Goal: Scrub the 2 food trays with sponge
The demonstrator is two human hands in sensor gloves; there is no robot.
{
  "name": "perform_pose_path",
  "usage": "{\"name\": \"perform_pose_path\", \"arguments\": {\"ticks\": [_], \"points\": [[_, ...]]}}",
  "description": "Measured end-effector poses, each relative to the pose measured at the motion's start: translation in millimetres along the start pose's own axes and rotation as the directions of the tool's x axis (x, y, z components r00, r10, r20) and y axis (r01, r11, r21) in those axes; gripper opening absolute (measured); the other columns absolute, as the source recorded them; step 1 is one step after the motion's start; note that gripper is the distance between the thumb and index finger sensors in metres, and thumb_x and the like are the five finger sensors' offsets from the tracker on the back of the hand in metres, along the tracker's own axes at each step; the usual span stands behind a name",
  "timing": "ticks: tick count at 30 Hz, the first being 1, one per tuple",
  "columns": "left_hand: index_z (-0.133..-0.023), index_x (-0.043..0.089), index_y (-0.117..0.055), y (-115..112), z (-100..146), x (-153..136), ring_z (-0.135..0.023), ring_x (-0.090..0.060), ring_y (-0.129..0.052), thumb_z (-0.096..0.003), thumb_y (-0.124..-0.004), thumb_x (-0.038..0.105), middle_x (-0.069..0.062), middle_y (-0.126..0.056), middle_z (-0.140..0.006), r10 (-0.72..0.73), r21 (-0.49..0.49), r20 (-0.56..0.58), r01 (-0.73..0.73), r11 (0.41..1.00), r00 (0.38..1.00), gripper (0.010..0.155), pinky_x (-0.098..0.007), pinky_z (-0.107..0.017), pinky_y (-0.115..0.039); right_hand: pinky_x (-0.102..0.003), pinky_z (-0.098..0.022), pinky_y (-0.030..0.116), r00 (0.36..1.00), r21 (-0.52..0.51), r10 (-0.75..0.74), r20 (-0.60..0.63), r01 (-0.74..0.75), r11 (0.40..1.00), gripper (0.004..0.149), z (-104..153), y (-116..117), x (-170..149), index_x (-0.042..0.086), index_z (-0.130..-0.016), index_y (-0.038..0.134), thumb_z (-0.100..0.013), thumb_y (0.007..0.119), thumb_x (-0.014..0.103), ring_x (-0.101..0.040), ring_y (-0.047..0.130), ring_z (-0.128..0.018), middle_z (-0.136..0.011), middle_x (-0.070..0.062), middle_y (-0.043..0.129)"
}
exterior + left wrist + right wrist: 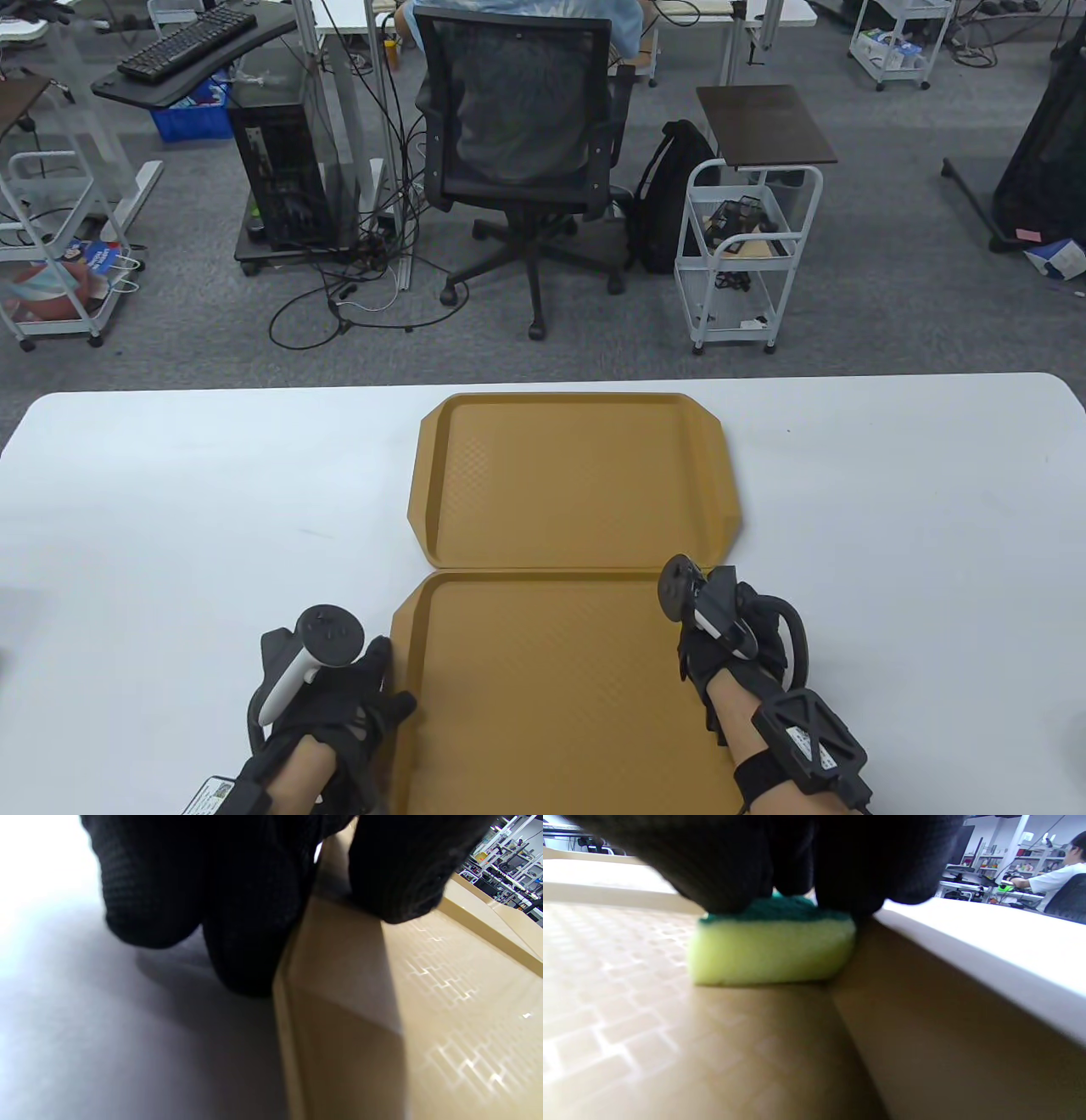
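Two tan food trays lie end to end on the white table: the far tray (577, 480) and the near tray (543, 705). My left hand (373, 688) grips the near tray's left rim (339, 955), thumb (398, 870) on top of it and fingers (237, 921) down outside against the table. My right hand (738, 632) holds a yellow sponge (772, 950) with a green scouring top and presses it onto the near tray's floor (628, 1018), right beside the tray's right wall. In the table view the sponge is hidden under that hand.
The white table (891, 509) runs wide on both sides of the trays. Beyond its far edge stand an office chair (517, 144) with a person seated in it, a backpack (666, 199) and a white wire cart (747, 255).
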State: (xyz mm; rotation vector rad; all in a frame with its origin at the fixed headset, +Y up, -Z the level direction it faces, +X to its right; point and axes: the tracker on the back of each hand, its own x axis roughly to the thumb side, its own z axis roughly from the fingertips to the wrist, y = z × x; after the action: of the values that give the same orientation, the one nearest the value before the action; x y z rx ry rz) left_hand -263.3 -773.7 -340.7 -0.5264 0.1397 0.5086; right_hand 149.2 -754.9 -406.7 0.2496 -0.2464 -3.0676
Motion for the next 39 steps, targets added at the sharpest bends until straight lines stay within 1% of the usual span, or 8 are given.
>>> {"name": "perform_pose_path", "arguments": {"ticks": [6, 15, 20, 24, 27, 32, 35, 39], "points": [[-0.109, 0.028, -0.047, 0.1, 0.3, -0.1, -0.036, -0.017, -0.116, -0.0414, -0.088, 0.048, -0.003, -0.100, -0.068, 0.002, 0.000, 0.003, -0.002, 1.000, 1.000, 0.081, -0.037, -0.032, -0.099, -0.049, -0.059, 0.080, 0.988, 0.022, -0.141, 0.061, 0.140, 0.990, 0.052, 4.5, -0.9, 23.3, 0.022, -0.097, 0.075, -0.047, 0.086, 0.032, -0.034, 0.084, -0.071, -0.110, -0.010, 0.061], [-0.108, 0.028, -0.048, 0.7, -0.1, -2.0, -0.035, -0.017, -0.117, -0.0416, -0.088, 0.047, -0.003, -0.100, -0.068, 0.029, -0.015, 0.007, -0.029, 0.999, 1.000, 0.080, -0.037, -0.032, -0.099, -0.048, -0.053, 0.082, 0.950, 0.082, -0.230, 0.210, 0.218, 0.973, 0.052, 10.2, -4.3, 117.9, 0.033, -0.097, 0.074, -0.047, 0.088, 0.036, -0.032, 0.087, -0.066, -0.112, -0.002, 0.056], [-0.108, 0.028, -0.048, 1.3, -1.1, -4.3, -0.036, -0.017, -0.117, -0.0420, -0.087, 0.047, -0.003, -0.101, -0.067, 0.052, -0.028, 0.010, -0.052, 0.998, 0.999, 0.079, -0.038, -0.032, -0.099, -0.047, -0.052, 0.083, 0.912, 0.126, -0.294, 0.285, 0.269, 0.955, 0.056, 13.8, -4.5, 166.8, 0.028, -0.099, 0.070, -0.047, 0.088, 0.036, -0.031, 0.088, -0.063, -0.112, -0.004, 0.057], [-0.108, 0.029, -0.048, 1.5, -1.0, -5.3, -0.036, -0.017, -0.117, -0.0422, -0.087, 0.046, -0.003, -0.101, -0.067, 0.066, -0.033, 0.012, -0.066, 0.997, 0.998, 0.078, -0.038, -0.032, -0.100, -0.046, -0.052, 0.083, 0.882, 0.139, -0.335, 0.332, 0.305, 0.942, 0.061, 18.1, -2.1, 194.4, 0.023, -0.102, 0.068, -0.046, 0.088, 0.036, -0.030, 0.088, -0.062, -0.111, -0.009, 0.057], [-0.108, 0.029, -0.048, 1.7, -0.8, -5.7, -0.036, -0.017, -0.117, -0.0425, -0.087, 0.046, -0.003, -0.101, -0.067, 0.074, -0.037, 0.013, -0.074, 0.997, 0.997, 0.078, -0.038, -0.033, -0.099, -0.046, -0.051, 0.083, 0.859, 0.152, -0.370, 0.354, 0.338, 0.929, 0.061, 20.0, -0.2, 207.0, 0.023, -0.102, 0.068, -0.046, 0.089, 0.037, -0.029, 0.087, -0.061, -0.111, -0.009, 0.058], [-0.108, 0.030, -0.048, 2.0, -0.5, -6.3, -0.036, -0.017, -0.117, -0.0426, -0.087, 0.045, -0.003, -0.101, -0.067, 0.085, -0.039, 0.011, -0.085, 0.996, 0.996, 0.077, -0.038, -0.033, -0.099, -0.047, -0.051, 0.082, 0.837, 0.162, -0.401, 0.373, 0.366, 0.916, 0.059, 21.0, 2.4, 217.7, 0.027, -0.101, 0.069, -0.046, 0.089, 0.038, -0.029, 0.087, -0.062, -0.111, -0.003, 0.059], [-0.107, 0.030, -0.049, 2.3, -0.5, -6.5, -0.036, -0.017, -0.117, -0.0427, -0.086, 0.045, -0.003, -0.101, -0.067, 0.086, -0.039, 0.012, -0.085, 0.996, 0.996, 0.077, -0.038, -0.033, -0.100, -0.047, -0.052, 0.082, 0.826, 0.164, -0.415, 0.381, 0.381, 0.910, 0.060, 20.9, 2.3, 223.9, 0.025, -0.101, 0.070, -0.046, 0.090, 0.038, -0.029, 0.088, -0.062, -0.111, -0.006, 0.060], [-0.108, 0.030, -0.049, 2.5, -0.6, -7.0, -0.036, -0.017, -0.117, -0.0428, -0.086, 0.045, -0.003, -0.101, -0.067, 0.088, -0.040, 0.011, -0.087, 0.995, 0.996, 0.077, -0.038, -0.033, -0.099, -0.045, -0.051, 0.084, 0.816, 0.167, -0.431, 0.384, 0.398, 0.902, 0.062, 25.1, 1.9, 233.2, 0.020, -0.102, 0.069, -0.046, 0.090, 0.037, -0.028, 0.089, -0.061, -0.110, -0.014, 0.060]]}}
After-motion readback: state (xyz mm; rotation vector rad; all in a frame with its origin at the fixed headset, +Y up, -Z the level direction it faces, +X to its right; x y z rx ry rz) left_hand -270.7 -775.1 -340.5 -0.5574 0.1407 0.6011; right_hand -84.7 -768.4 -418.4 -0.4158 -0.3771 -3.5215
